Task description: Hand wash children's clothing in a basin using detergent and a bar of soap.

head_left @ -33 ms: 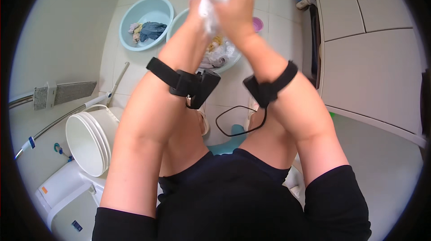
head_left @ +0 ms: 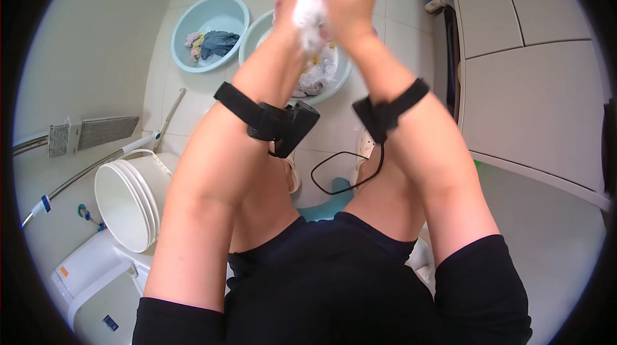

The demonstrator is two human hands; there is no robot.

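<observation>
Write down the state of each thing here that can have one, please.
Left hand: closed
Right hand: closed
Cloth: foamy, bunched, gripped in both
Left basin: upright, holding clothes
Middle basin: upright, holding laundry
Cabinet doors: shut
Cable: slack, curved
White bucket: whether lidded, unclear
Forearm straps: fastened

At the top centre, the right hand [head_left: 355, 3] is blurred, as is the white bundle [head_left: 311, 16], which partly hides the left hand [head_left: 287, 16]. The forearms and bundle cover much of the nearer basin [head_left: 345, 80]. The lower edge crops the black top [head_left: 334, 293]; a dark blue object [head_left: 110, 323] at lower left is too small to tell.
</observation>
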